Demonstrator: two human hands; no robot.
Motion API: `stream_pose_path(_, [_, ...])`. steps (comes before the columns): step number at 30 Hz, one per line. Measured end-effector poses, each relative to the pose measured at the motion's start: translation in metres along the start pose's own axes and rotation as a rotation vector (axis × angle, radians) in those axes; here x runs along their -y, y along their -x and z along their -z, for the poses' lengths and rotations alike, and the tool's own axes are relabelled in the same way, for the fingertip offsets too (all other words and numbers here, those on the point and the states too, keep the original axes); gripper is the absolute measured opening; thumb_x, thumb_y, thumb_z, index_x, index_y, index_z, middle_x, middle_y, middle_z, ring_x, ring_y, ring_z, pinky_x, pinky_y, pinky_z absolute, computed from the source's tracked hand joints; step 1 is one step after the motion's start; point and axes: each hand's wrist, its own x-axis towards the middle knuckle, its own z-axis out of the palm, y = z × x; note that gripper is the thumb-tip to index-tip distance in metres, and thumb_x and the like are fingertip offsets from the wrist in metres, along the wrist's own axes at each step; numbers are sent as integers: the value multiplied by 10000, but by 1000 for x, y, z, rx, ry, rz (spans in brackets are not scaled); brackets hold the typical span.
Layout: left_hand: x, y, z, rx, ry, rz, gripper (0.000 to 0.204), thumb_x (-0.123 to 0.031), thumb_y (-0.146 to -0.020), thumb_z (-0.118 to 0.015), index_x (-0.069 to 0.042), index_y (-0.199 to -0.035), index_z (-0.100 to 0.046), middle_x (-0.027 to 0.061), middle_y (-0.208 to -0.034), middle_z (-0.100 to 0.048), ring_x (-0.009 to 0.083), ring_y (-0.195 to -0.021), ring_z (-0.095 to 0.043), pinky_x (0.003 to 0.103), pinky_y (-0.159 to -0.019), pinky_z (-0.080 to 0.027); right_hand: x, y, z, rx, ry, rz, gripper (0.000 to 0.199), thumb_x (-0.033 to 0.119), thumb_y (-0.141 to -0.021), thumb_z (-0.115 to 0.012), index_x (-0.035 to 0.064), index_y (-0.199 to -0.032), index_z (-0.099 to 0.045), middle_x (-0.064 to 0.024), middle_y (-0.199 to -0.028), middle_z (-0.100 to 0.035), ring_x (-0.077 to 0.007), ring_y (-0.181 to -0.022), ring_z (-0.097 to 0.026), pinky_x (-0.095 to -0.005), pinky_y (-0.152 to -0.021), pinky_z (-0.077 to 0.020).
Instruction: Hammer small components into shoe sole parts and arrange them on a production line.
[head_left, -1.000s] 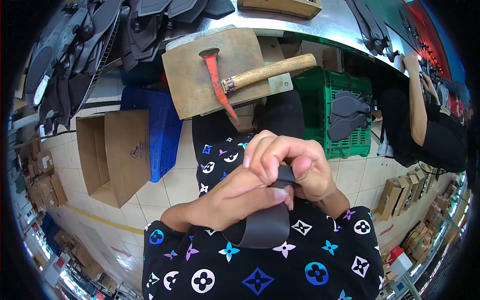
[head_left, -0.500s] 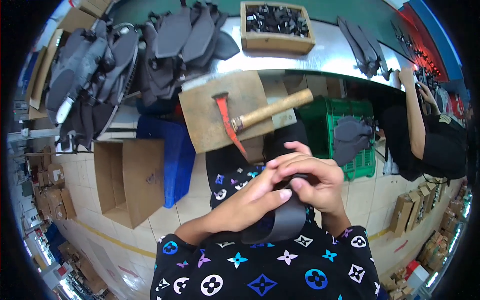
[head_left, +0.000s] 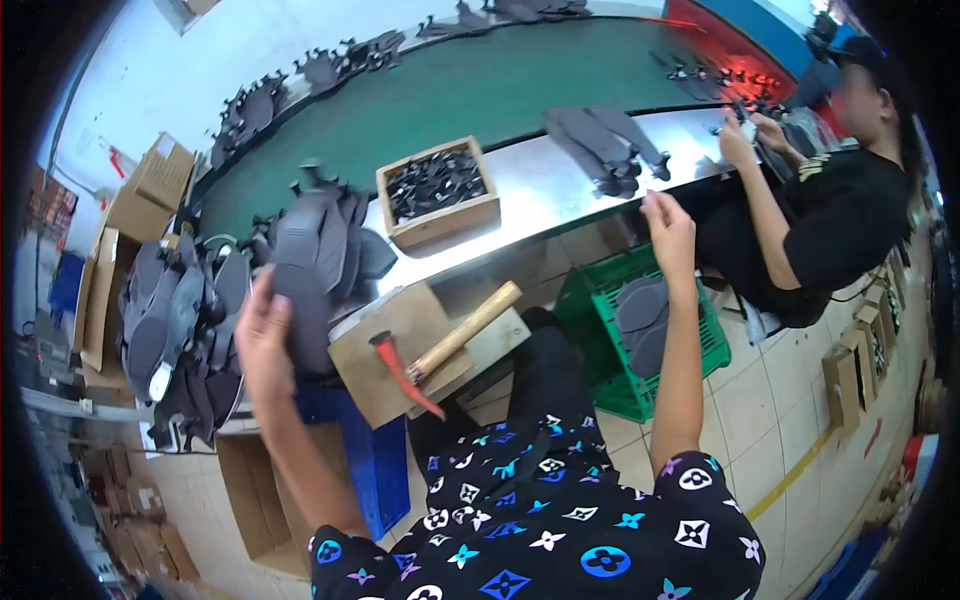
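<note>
At ten o'clock on the bench, the left hand [head_left: 262, 335] now grips a dark sole piece [head_left: 303, 280] off the pile, while the right hand [head_left: 668, 222], emptied, reaches open toward two o'clock.

Steel bench [head_left: 540, 195] carries shoe uppers [head_left: 310, 255], wooden tray [head_left: 438, 190], hammer [head_left: 445, 352].

The person wears a black garment printed all over with flower, star and diamond motifs in white, blue, turquoise and purple. Both forearms are bare. The left hand [head_left: 262, 335] and right hand [head_left: 670, 225] are ungloved.
</note>
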Motion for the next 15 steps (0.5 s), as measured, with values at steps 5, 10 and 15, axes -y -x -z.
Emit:
stream_pose_path(5, [55, -91, 96, -468, -1177, -267, 629, -174, -960, -627, 96, -1459, -359, 292, -1440, -440, 396, -1330, -465, 414, -1123, -355, -78, -102, 2, -375, 204, 98, 510, 333, -921, -676, -70, -1223, -603, -263, -1122, -659, -371, -942, -671, -434, -864, -515])
stream_pose_path(10, [10, -63, 8, -260, -945, -301, 619, -256, -959, -616, 49, -1452, -398, 269, -1511, -367, 400, -1416, -355, 445, -1167, -277, -82, -150, 8, -100, 426, 170, 376, 301, -868, -706, -59, -941, -629, -252, -909, -671, -420, -841, -661, -443, -763, -525])
stream_pose_path(15, [-29, 1, -91, -46, -1186, -283, 788, -347, -917, -677, -5, -1520, -303, 187, -1594, -283, 354, -1474, -287, 650, -1154, -123, 92, -60, -53, 20, -904, -176, 209, 240, -949, -649, 39, -911, -603, -48, -662, -591, -151, -498, -597, -309, -485, -524])
